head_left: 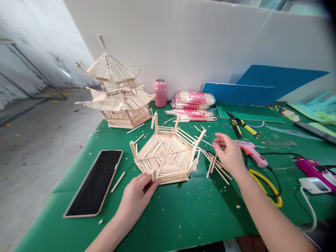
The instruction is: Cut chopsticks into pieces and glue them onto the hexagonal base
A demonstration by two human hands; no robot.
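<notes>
A polygonal base made of wooden sticks (167, 154) lies on the green table, with short upright posts at its corners and low stick rails along some edges. My left hand (136, 194) grips its near-left corner, thumb and fingers around a short post. To the right of the base, my right hand (228, 152) hovers over a scatter of loose sticks (216, 166), its fingers apart and slightly curled. One stick's end lies near those fingertips; no stick shows clearly in the hand. Just beyond it is a pink glue gun (252, 152).
A stick pagoda (118, 94) stands at the back left, beside a pink flask (160, 92) and packs of chopsticks (193, 100). A phone (94, 183) lies at left. Pliers (241, 124), yellow-handled tool (273, 189) and a power strip (315, 171) occupy the right.
</notes>
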